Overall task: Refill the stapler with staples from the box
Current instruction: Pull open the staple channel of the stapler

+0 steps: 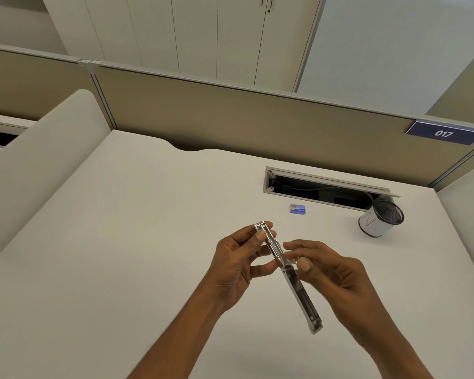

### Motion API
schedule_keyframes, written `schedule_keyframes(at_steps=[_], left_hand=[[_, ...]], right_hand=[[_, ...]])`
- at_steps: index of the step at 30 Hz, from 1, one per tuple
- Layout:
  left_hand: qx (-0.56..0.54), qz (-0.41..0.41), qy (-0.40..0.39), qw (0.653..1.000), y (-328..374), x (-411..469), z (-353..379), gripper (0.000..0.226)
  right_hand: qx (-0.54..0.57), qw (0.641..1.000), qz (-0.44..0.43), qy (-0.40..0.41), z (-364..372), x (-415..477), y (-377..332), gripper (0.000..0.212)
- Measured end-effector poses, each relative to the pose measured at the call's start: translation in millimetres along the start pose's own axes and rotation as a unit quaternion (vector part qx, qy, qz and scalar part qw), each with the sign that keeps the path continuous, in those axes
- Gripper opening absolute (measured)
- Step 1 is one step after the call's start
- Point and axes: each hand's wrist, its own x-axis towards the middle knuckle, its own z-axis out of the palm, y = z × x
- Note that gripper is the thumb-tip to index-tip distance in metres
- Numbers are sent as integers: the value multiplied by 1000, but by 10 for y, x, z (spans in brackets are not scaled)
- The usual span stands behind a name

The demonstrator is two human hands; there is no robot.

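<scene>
Stapler (pixel 298 288) held open in both hands above worktop (pixel 121 242).
Left hand (pixel 236 266) pinches the far end with thumb and curled fingers; right hand (pixel 337 274) pinches the middle, other fingers loose. Small blue staple box (pixel 297 209) lies on worktop just beyond, contents not visible. Mesh cup (pixel 378 220) at right, inside too dark to tell. Open cable hatch (pixel 320 187) behind holds cables.

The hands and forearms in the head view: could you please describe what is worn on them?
Nothing shows: the left hand and right hand are bare, without gloves, and both forearms are bare to the frame's edge, with no sleeve, watch or bracelet visible.
</scene>
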Motion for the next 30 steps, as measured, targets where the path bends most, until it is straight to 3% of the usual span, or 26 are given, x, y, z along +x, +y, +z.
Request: schedule_keyframes(at_steps=[3, 6, 16, 30], left_hand=[[9, -2, -28, 1000, -25, -13, 20, 35], [27, 3, -43, 999, -57, -18, 59, 35], [41, 15, -27, 999, -32, -54, -3, 28], [28, 6, -19, 999, -63, -49, -42, 31]], right_hand=[[38, 997, 41, 50, 17, 151, -70, 26], [3, 995, 63, 83, 66, 381, -112, 17], [-53, 995, 51, 60, 190, 616, -69, 9], [2, 996, 82, 30, 157, 537, -14, 13]])
